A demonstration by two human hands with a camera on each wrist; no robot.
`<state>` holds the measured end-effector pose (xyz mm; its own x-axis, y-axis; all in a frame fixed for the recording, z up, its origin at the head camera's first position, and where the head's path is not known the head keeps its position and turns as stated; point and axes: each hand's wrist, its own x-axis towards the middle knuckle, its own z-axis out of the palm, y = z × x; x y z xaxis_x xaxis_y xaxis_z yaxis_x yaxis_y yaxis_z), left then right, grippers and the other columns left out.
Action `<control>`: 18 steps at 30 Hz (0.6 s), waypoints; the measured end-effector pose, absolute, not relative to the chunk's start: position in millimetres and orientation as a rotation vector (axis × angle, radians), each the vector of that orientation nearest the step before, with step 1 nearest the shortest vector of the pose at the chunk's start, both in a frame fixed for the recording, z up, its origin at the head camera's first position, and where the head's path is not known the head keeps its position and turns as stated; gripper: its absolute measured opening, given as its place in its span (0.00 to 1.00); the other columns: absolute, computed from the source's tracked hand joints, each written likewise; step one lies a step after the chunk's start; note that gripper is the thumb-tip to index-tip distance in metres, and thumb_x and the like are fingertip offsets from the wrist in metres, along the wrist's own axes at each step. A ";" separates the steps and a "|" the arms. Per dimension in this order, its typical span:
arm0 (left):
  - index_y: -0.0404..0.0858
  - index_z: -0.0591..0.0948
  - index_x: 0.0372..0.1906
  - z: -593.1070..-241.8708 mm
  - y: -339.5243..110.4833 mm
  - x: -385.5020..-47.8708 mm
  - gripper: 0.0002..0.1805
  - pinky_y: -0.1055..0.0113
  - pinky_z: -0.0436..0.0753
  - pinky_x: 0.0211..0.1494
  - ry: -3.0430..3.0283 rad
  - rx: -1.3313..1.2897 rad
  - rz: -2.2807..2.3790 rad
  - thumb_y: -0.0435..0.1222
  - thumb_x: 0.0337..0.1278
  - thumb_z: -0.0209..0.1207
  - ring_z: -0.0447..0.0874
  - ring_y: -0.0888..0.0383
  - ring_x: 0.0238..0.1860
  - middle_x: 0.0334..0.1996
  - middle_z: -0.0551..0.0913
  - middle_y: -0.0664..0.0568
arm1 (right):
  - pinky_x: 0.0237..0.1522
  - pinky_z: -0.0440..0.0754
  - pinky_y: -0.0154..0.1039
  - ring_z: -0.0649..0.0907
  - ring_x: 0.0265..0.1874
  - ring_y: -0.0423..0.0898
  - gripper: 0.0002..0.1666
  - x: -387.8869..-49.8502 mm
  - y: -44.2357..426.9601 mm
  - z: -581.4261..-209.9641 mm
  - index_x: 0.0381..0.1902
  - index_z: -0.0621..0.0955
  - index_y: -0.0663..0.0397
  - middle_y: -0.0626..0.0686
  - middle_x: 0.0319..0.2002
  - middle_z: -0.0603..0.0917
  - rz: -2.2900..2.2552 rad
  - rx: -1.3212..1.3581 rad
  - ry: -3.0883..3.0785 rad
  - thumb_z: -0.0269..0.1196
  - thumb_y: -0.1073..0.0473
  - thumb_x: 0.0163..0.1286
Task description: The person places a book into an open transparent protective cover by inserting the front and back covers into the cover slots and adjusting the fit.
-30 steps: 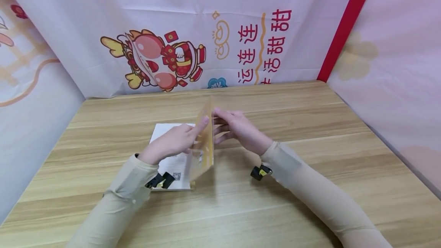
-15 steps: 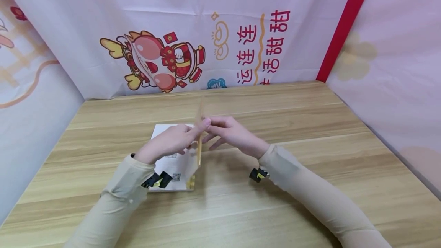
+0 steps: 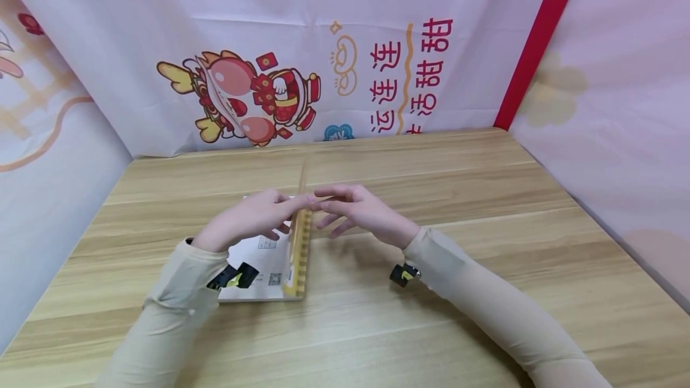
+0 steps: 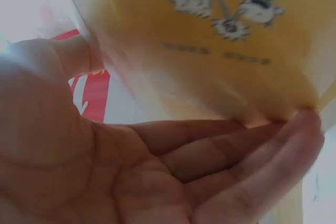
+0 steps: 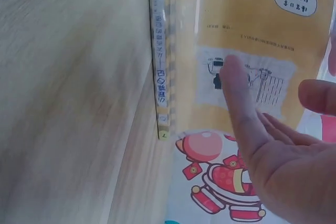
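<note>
A book [image 3: 256,283] lies on the table with its yellow cover [image 5: 202,40] raised nearly upright along the spine. Below the cover shows a white page printed with a QR code. In the head view, my left hand [image 3: 259,214] is over the page and holds the cover's free edge. The left wrist view has the thumb passing behind that edge and the fingers [image 4: 210,150] against the yellow face. My right hand [image 3: 363,214] is on the spine side, its fingers extended towards the outer face; in the right wrist view its thumb stands apart. Whether it touches the cover I cannot tell.
The wood-grain table [image 3: 409,328] spreads around the book. A printed cloth [image 3: 302,5] with a cartoon dragon hangs behind it, and further cloths [image 3: 609,106] hang at the sides. Each wrist carries a small black camera [image 3: 401,274].
The cover has swung left, over the page. My left hand has moved left with it, and my right hand has shifted slightly left and towards me.
</note>
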<state>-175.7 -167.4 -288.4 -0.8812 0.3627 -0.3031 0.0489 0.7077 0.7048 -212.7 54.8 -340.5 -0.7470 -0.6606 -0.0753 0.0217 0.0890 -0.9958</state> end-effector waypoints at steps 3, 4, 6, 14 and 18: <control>0.29 0.78 0.59 -285.3 -170.9 -175.9 0.39 0.55 0.86 0.43 2.471 0.339 1.013 0.62 0.69 0.47 0.83 0.48 0.44 0.50 0.82 0.39 | 0.45 0.85 0.50 0.82 0.50 0.61 0.27 -214.4 54.8 -342.4 0.69 0.68 0.62 0.61 0.59 0.79 -1.680 -0.612 1.893 0.56 0.59 0.76; 0.29 0.78 0.58 -284.4 -171.8 -176.0 0.39 0.55 0.86 0.43 2.465 0.345 1.014 0.61 0.69 0.47 0.84 0.48 0.44 0.49 0.83 0.39 | 0.45 0.85 0.50 0.82 0.50 0.62 0.27 -214.4 54.7 -342.7 0.69 0.68 0.63 0.61 0.59 0.79 -1.671 -0.610 1.903 0.56 0.60 0.76; 0.29 0.79 0.57 -283.3 -173.6 -176.6 0.37 0.55 0.86 0.43 2.451 0.343 1.023 0.60 0.70 0.47 0.83 0.49 0.43 0.48 0.83 0.39 | 0.45 0.85 0.50 0.82 0.50 0.63 0.27 -214.2 54.2 -343.5 0.69 0.68 0.64 0.62 0.59 0.78 -1.660 -0.610 1.911 0.56 0.61 0.76; 0.29 0.78 0.59 -278.2 -182.3 -175.6 0.33 0.55 0.85 0.45 2.447 0.322 0.978 0.55 0.74 0.45 0.83 0.51 0.41 0.44 0.84 0.42 | 0.45 0.85 0.50 0.80 0.52 0.66 0.25 -211.9 52.3 -342.7 0.67 0.69 0.68 0.64 0.58 0.78 -1.616 -0.563 1.930 0.55 0.63 0.76; 0.28 0.77 0.59 -273.3 -187.4 -173.9 0.31 0.54 0.85 0.46 2.442 0.354 0.968 0.52 0.77 0.43 0.83 0.51 0.42 0.44 0.85 0.43 | 0.46 0.85 0.50 0.79 0.52 0.65 0.24 -212.3 52.0 -342.8 0.66 0.70 0.68 0.65 0.59 0.77 -1.572 -0.559 1.937 0.55 0.63 0.76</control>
<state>-173.9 -187.4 -273.3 -0.8481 0.4041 -0.3427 0.0596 0.7156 0.6960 -212.3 52.0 -342.8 -0.7458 -0.6437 -0.1718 0.0357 0.2188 -0.9751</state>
